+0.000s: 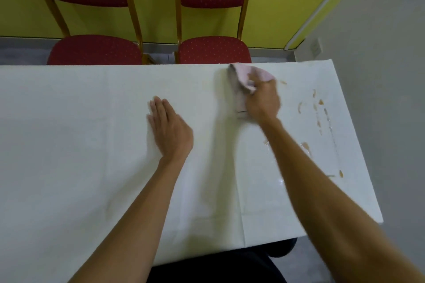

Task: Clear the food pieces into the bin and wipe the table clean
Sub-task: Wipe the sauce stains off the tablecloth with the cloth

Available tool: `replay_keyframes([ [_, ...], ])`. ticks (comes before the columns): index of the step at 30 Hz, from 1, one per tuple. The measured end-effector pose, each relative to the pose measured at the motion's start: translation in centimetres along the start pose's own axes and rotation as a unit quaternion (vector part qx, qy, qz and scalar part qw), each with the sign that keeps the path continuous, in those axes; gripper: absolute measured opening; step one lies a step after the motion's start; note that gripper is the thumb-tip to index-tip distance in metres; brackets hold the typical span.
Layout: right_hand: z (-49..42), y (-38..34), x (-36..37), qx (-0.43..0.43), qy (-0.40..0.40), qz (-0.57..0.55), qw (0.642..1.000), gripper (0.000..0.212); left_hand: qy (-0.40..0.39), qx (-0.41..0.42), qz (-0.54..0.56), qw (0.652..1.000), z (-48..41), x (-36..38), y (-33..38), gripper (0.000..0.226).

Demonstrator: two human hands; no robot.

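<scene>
A: The right hand (pixel 262 101) has its fingers bunched on a soft pink cloth (pixel 247 78), pressed to the bench (pixel 92 110) by its far edge. The left hand (pixel 169 130) lies flat, fingers together.

B: Risk?

A: The orange-brown smears (pixel 319 108) sit to the right, near the end. The cover looks smooth and glossy, so a hard swipe could spread them or flick bits onto the floor.

Two red chairs (pixel 149 14) (gold-framed) against yellow wall (pixel 276 7), grey floor (pixel 379 53)
</scene>
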State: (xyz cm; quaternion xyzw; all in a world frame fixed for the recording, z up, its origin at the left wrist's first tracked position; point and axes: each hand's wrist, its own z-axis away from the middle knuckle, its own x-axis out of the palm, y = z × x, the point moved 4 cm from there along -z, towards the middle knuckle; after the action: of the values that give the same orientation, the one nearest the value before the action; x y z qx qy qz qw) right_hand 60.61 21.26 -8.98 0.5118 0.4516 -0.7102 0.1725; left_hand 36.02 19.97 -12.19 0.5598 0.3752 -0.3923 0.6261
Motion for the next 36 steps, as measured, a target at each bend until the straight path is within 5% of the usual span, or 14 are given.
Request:
replay_keyframes([
  [4,4.8,-6.4,4.2,-0.124,-0.084,0.027,0.988,0.046,-0.014,0.048,0.056,0.997,-0.8,1.8,4.7,0.065],
  [8,3.5,-3.2,2.7,-0.135,-0.079,0.054,0.986,0.053,0.004,0.135,-0.057,0.989,0.1,3.1,3.0,0.057],
  [17,-4.5,8.5,-3.5,0.041,-0.035,0.048,0.997,0.044,-0.043,0.079,-0.085,0.992,-0.3,2.7,5.2,0.061],
  [21,-3.8,1.6,-1.2,-0.069,-0.059,0.019,0.996,0.046,-0.021,0.137,-0.004,0.990,0.0,5.0,11.0,0.058],
  [26,-2.8,0.3,0.7,-0.125,-0.103,0.059,0.985,0.053,0.001,0.153,-0.080,0.985,1.2,7.0,11.2,0.061],
  [36,-9.1,15.6,-9.3,0.080,-0.009,0.094,0.992,0.052,0.010,0.150,-0.104,0.983,1.4,6.8,11.3,0.058],
])
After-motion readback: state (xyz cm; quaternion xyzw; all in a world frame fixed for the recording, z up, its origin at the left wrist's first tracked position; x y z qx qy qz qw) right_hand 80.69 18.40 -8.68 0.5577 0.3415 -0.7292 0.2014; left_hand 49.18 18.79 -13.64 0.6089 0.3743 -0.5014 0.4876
